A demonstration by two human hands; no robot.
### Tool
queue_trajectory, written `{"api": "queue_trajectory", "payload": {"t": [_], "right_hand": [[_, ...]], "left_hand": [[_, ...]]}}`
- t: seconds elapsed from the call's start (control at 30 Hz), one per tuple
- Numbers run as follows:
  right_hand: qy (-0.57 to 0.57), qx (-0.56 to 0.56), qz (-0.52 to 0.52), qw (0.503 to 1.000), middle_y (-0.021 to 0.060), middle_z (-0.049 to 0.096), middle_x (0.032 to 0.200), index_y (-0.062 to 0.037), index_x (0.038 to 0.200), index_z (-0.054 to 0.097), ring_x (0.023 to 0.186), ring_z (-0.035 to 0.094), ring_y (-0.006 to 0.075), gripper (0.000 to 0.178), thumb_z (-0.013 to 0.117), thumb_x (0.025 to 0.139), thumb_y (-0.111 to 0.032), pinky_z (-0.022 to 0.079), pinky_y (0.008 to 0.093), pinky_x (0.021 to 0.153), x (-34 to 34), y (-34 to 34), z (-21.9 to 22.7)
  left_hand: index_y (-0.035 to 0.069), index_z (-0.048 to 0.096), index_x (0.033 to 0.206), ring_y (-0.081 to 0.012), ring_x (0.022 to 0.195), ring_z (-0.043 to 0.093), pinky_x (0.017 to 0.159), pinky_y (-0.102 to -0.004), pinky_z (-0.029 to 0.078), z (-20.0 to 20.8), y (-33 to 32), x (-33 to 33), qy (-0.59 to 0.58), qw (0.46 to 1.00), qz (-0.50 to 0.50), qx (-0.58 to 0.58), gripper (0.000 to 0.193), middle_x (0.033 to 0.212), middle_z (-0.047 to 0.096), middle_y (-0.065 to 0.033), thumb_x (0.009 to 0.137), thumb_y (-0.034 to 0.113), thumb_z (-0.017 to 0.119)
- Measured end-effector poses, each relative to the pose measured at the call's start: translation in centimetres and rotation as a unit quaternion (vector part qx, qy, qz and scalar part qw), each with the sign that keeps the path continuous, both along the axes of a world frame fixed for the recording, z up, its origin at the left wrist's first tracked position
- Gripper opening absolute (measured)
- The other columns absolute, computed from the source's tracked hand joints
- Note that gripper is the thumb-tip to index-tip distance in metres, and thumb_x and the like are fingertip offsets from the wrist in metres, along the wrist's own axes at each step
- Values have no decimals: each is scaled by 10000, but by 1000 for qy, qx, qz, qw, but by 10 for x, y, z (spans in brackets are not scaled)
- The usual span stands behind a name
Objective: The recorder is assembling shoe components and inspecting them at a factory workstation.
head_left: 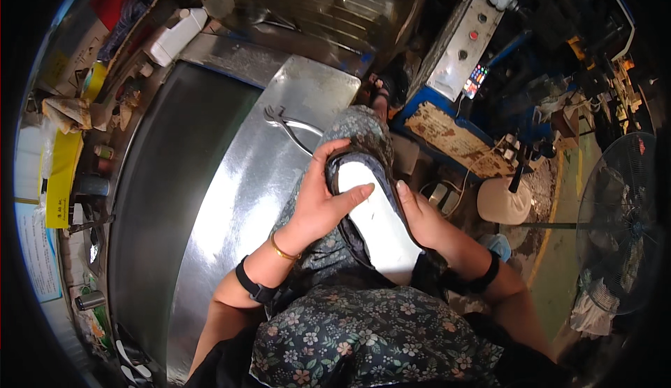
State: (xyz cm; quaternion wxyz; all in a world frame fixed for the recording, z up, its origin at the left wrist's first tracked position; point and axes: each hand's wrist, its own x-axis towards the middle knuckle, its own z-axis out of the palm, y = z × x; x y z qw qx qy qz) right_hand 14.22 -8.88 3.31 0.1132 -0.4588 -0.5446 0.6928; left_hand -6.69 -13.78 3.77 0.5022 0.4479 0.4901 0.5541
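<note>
- Leftward, the metal surface (227,210) carries pincers (284,120), handles reaching near the left grip (316,203); a dark band (178,164) curves beyond.
- Rightward, a wire fan (622,224) stands well apart.
- The shoe piece (377,224), above the floral lap (377,332), is white, sole-shaped, dark-edged.
- Left grip pinches its edge, thumb on white; right grip (428,224) lies alongside, fingers hidden, closure untellable.

Dark characters (60,207) on 1 yellow sign (64,171), illegibly small lines of text on 1 pale-blue sheet (36,255)
</note>
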Motion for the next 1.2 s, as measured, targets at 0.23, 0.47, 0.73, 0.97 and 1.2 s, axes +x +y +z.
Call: {"api": "queue_trajectory", "payload": {"t": [0.23,0.47,0.73,0.97,1.2], "right_hand": [[-290,533,190,772,263,682,934,129,1282,498,865,683,380,514,492,1005,-304,550,416,792,-20,17,17],[58,235,120,963,204,309,1562,15,1549,161,1478,248,279,596,416,1057,-205,231,350,1176,39,-14,-14],[124,196,-13,973,198,447,1449,28,1500,286,1321,448,261,537,459,1053,-216,342,346,1100,-12,-15,-13],[19,351,-4,936,417,478,1291,155,1469,67,1197,535,491,730,495,1026,-236,430,455,996,-53,-55,5],[126,407,-18,904,316,433,1416,112,1500,79,1261,511,382,685,482,1029,-178,403,419,1046,-48,-68,-28]], "left_hand": [[-16,383,1366,-230,1193,492,1043,-341,402,-20,19,2,71,996,53,19,734,1288,481,-162,786,101,818],[25,360,1417,-155,1142,524,1001,-296,445,-13,10,5,0,1000,19,13,725,1273,516,-97,822,26,775],[-27,338,1471,-312,1240,510,1060,-399,394,-22,2,6,-81,987,141,13,561,1360,525,-205,1022,288,455],[32,562,788,-322,498,632,431,-426,482,43,-4,-2,735,660,156,17,282,675,654,-182,972,233,495],[-128,228,1428,-470,952,644,818,-480,535,-1,-56,-12,431,899,67,-26,609,1131,602,-356,1009,267,428]]}}
